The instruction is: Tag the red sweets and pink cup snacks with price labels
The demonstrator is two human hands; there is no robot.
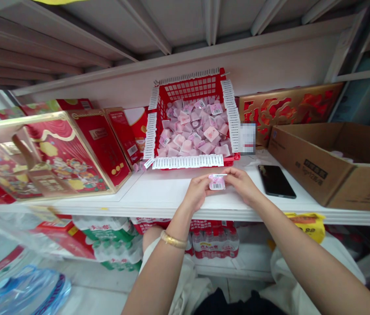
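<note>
Just in front of the red basket (190,94), my left hand (198,190) is closed on a small pink jelly cup (217,185) whose flat, barcoded side faces me. My right hand (241,186) meets it from the other side, its fingertips pinching a narrow white barcode sticker (219,175) at the cup's upper edge. Many similar pink cups (194,124) fill the basket. Rows of white barcode stickers line its rim on all sides. A few more small cups (141,165) lie by its front left corner.
Right of my hands are a black phone (276,181) and an open cardboard box (326,175). Red gift boxes (70,153) stand on the left. Bottled-water packs (216,241) sit on the shelf below, and another shelf (178,26) hangs overhead.
</note>
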